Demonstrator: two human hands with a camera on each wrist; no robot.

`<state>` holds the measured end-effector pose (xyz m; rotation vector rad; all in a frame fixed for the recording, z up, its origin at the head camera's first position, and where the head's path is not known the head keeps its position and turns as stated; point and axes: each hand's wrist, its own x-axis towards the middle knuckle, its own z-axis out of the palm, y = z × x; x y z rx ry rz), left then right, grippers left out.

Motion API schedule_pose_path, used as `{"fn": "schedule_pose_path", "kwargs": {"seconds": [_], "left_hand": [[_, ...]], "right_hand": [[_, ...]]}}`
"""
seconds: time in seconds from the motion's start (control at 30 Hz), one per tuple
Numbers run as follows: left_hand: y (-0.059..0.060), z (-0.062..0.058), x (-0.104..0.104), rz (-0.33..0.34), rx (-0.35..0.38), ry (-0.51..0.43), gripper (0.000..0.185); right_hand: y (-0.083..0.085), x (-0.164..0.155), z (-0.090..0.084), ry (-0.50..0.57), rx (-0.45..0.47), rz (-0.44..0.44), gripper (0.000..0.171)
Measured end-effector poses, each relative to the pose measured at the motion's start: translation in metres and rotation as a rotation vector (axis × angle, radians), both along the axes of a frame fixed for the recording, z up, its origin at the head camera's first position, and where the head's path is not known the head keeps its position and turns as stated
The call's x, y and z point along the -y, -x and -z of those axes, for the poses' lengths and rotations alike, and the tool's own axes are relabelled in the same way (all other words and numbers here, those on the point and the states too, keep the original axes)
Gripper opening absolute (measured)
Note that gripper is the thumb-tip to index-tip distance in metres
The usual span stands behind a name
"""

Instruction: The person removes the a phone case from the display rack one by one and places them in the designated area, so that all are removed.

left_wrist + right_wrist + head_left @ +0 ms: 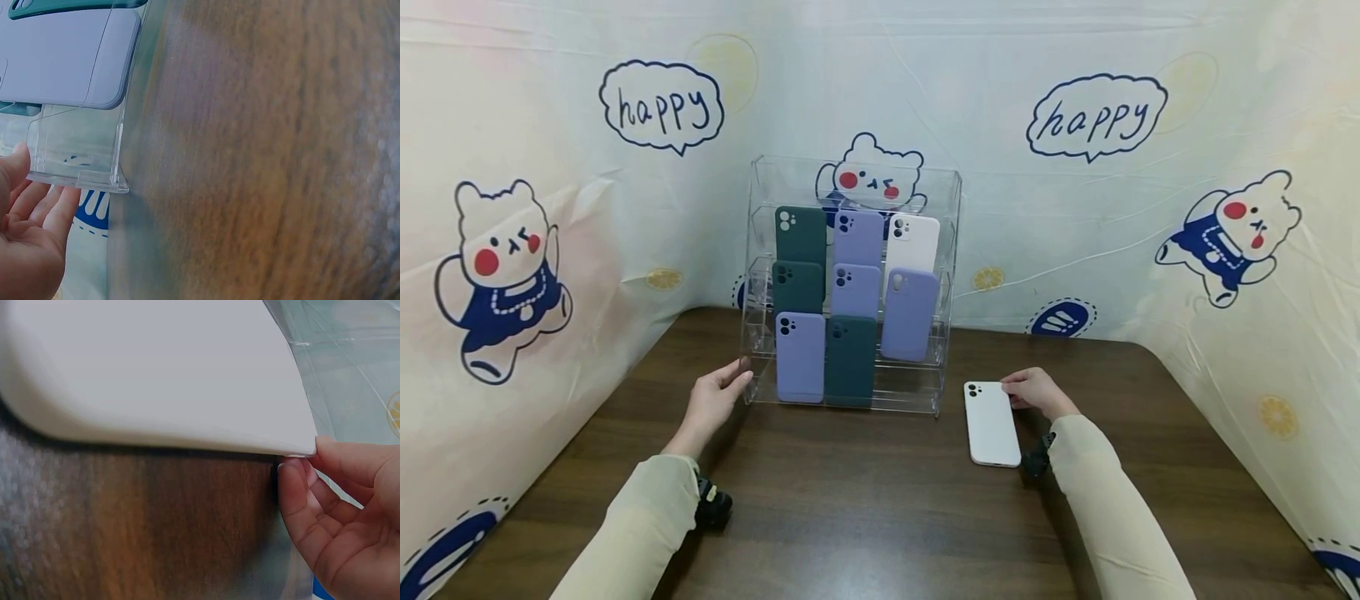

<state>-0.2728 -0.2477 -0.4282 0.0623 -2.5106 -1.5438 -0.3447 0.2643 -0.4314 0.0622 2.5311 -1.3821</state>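
Note:
A clear tiered display rack (846, 406) stands on the table, with green, lavender and white phone cases in it. My left hand (715, 402) grips the rack's lower left side, thumb on one face of the clear panel (75, 140) and fingers on the other. Right of the rack, my right hand (1037, 392) pinches a white phone case (992, 425) by its upper right corner. The case's back and camera cutouts face up toward the head view. Close up in the right wrist view, thumb and fingers of the right hand (350, 512) meet at the corner of the white case (162, 375).
The brown wooden table (880, 508) carries the rack near its back edge. A pale printed cloth (985, 108) surrounds the table at the back and sides. In the rack's right column, a lavender case (910, 321) sits in front of another white case (913, 237).

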Motion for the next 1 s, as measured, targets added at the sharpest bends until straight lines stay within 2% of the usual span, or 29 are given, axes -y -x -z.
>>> {"fn": "schedule_pose_path", "kwargs": {"seconds": [0.2,0.47,0.7,0.8,1.0], "left_hand": [[-0.0013,-0.0016,0.0004,0.006,0.010,-0.006,0.049],[-0.0003,-0.0020,-0.0001,0.000,0.005,-0.010,0.048],[0.0000,-0.0022,-0.0002,-0.005,-0.003,-0.001,0.048],[0.0000,-0.0020,-0.0001,-0.005,-0.005,0.000,0.048],[0.0001,-0.0010,0.0002,0.001,0.000,-0.005,0.048]], "right_hand": [[0.0008,0.0012,-0.0008,-0.024,0.000,0.015,0.026],[-0.0005,0.0067,-0.0043,-0.130,-0.010,-0.001,0.028],[0.0006,0.0040,0.0001,-0.127,-0.014,0.013,0.026],[0.0001,0.0021,0.0007,-0.111,-0.023,-0.011,0.028],[-0.0001,-0.0021,-0.0051,-0.084,-0.026,0.010,0.033]]}}
